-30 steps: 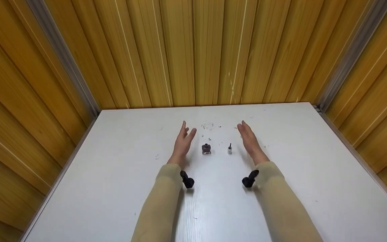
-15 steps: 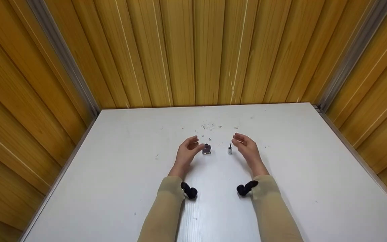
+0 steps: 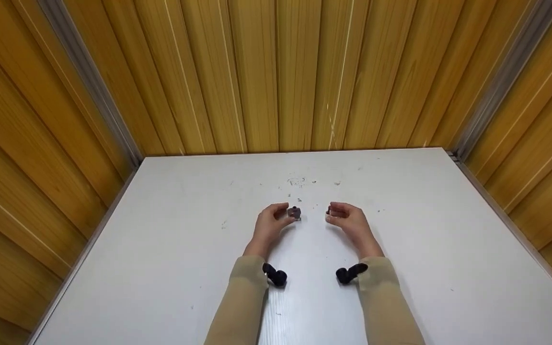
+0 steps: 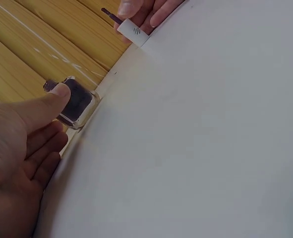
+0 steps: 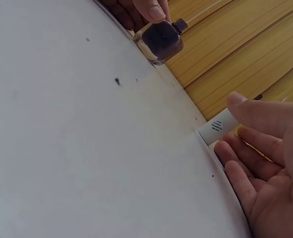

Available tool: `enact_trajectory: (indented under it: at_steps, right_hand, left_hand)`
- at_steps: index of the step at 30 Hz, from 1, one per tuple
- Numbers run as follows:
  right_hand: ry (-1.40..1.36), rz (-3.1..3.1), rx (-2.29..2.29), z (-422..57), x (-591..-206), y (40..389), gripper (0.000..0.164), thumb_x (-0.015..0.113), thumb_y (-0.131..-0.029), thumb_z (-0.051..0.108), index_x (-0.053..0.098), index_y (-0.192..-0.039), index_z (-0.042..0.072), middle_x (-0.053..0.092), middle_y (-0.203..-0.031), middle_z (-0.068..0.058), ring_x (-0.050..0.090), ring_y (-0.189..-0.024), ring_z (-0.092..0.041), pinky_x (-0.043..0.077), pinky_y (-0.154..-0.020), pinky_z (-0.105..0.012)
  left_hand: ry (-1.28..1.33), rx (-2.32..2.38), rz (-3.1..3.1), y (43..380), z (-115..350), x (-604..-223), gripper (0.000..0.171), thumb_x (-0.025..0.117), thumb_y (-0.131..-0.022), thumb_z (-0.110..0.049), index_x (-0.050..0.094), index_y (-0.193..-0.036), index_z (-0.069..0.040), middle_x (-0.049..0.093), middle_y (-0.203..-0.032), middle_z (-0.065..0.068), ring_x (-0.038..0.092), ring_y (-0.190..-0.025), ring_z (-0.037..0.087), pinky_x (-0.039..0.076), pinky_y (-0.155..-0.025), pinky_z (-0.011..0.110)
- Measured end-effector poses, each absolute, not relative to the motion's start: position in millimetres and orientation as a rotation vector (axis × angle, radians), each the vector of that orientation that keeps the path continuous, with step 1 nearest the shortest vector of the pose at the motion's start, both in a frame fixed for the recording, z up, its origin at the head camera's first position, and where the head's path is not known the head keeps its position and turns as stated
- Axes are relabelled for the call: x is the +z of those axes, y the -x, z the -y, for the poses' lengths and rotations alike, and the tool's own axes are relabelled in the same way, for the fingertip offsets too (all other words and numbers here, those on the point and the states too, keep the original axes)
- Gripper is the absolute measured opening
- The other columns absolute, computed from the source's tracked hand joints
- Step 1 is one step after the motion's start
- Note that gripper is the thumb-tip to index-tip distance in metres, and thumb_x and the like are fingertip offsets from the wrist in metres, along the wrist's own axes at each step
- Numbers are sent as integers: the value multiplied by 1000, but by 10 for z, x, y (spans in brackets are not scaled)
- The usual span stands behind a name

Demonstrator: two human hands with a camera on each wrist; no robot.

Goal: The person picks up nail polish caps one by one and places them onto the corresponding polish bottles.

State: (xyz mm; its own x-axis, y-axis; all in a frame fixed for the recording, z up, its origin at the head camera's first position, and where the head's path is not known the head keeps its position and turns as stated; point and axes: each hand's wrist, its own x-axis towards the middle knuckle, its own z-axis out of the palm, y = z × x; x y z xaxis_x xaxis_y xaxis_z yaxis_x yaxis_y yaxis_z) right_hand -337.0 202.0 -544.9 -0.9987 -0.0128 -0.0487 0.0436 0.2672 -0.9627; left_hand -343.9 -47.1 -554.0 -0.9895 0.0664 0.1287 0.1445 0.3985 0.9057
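Two fingertip pinches — dark bottle (image 4: 80, 104) in left hand (image 3: 267, 225), white brush cap (image 5: 217, 127) in right hand (image 3: 354, 224).

Your left hand (image 3: 269, 225) no longer stands apart from the dark bottle (image 4: 82, 101): its thumb and fingers now grip it. Your right hand (image 3: 354, 225) now pinches the white cap (image 5: 217, 127) between thumb and fingers.

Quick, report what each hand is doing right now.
Left hand: closed, pinching the small dark bottle.
Right hand: closed, pinching the white cap, its brush pointing up.
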Motion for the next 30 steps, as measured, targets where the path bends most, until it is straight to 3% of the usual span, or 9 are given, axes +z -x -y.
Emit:
enact_trajectory:
  at_steps: [10, 30]
  right_hand:
    - [-20, -2637, -1728, -1975, -5490, 3387, 43, 75, -91, 6, 66, -132, -2, 69, -129, -22, 66, -119, -33, 56, -101, -33]
    - [-38, -2750, -1637, -1960, -5485, 3382, 29, 75, -92, 6, 72, -120, -2, 72, -118, -20, 66, -112, -32, 55, -98, -40]
  left_hand:
    - [184, -1473, 2626, 3432, 396, -5557, 40, 81, -89, -15, 71, -126, -4, 71, -129, 13, 65, -126, 30, 49, -112, 41]
    - [126, -1495, 2622, 3389, 384, -5544, 28, 77, -92, -13, 73, -119, -6, 73, -122, 11, 68, -117, 26, 54, -104, 41]
